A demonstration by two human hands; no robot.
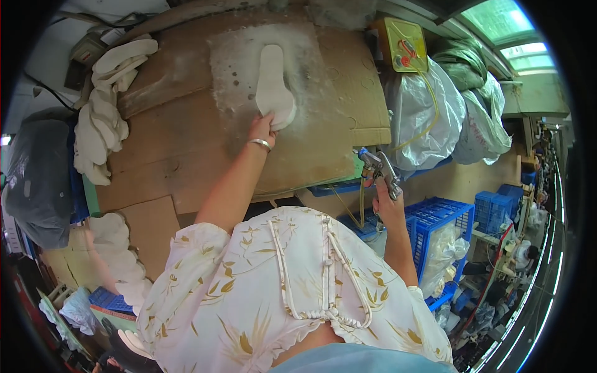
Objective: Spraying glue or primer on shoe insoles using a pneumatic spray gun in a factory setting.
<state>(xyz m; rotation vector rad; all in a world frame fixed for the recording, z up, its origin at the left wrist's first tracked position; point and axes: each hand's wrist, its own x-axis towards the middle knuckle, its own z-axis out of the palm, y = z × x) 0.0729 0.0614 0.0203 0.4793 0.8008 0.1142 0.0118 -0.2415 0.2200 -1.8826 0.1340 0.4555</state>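
Observation:
A cream-white insole (271, 78) lies on a whitened patch of the brown cardboard (180, 137) in front of me. My left hand (263, 130) pinches its near end, thumb on top. At the right edge of the cardboard, my right hand (388, 205) is wrapped round the grip of a metal spray gun (379, 166). Its blue-tipped front points up and left, and a yellowish hose (362, 199) hangs below it. The gun stands apart from the insole.
Piled insoles (99, 130) line the cardboard's left edge; another row (118, 248) lies nearer me. Plastic-wrapped bundles (426, 118) and a yellow box (403, 45) with a hose stand at the right. A blue crate (438, 217) is beside my right forearm, and a dark bag (37, 180) far left.

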